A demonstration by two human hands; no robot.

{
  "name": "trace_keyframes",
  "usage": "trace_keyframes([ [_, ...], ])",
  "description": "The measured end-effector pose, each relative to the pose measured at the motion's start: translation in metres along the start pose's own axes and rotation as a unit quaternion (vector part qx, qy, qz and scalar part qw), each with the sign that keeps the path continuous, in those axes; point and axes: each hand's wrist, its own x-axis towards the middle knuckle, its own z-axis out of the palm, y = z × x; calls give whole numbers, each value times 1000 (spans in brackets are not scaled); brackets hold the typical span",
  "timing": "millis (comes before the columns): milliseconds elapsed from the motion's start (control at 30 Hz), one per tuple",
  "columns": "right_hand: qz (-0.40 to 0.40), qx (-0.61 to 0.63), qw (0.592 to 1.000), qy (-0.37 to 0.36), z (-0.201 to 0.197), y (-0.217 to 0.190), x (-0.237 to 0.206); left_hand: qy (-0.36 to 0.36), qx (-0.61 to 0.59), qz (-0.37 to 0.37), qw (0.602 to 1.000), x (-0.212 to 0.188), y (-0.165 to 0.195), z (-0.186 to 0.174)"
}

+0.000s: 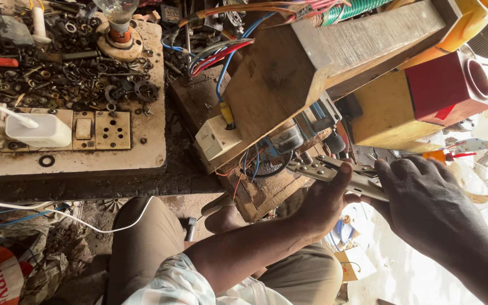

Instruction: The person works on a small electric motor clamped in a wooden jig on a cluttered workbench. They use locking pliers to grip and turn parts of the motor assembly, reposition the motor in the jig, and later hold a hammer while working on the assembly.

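Head view. Both hands hold one flat metal bracket (340,172), a grey perforated strip with several small holes along its length, lying just below the lower end of the big wooden block (289,73). The left hand (320,203) is closed around the strip's near part, thumb pressed on the upper face. The right hand (425,200) wraps the far part, fingers curled over the edge; the contact under its palm is hidden.

Handling of the bracket (a judgement from its look): it appears stiff, thin and fairly light. Bare stamped metal is likely smooth and a little slippery, and the edges and hole rims may be sharp. The flat faces offer the surest hold, thumb above and fingers below, well back from the ends.

Materials around the wooden block:
- The block itself is rough-sawn timber, pale and scuffed, with square corners.
- A cream plastic socket box (217,137) sits at its lower left corner; a yellow connector and blue and red wires (221,56) run up from it.
- Left of the block, a worn white switchboard (94,130) carries a switch and a round-pin socket, with a white plug-in adapter (38,130) seated in it.
- Above the board lies a dense scatter of dark washers and nuts (57,73), oily and rusted.
- Right of the block stands a glossy red box (441,87) on a yellowish wooden body.
- Below the block, the person's knee in tan trousers (148,243) and a checked sleeve show.
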Motion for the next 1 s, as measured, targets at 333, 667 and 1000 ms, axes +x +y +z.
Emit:
trace_keyframes([
  [333, 6, -25, 995, -93, -8, -6, 0, -31, -42, 2, 999, -2, 0, -2],
  [667, -25, -65, 996, -57, -5, -2, -3, -57, -41, -5, 998, -1, 1, -3],
  [1000, -47, -85, 994, -58, -12, -5, 3, -39, -32, 3, 999, -3, 2, -3],
])
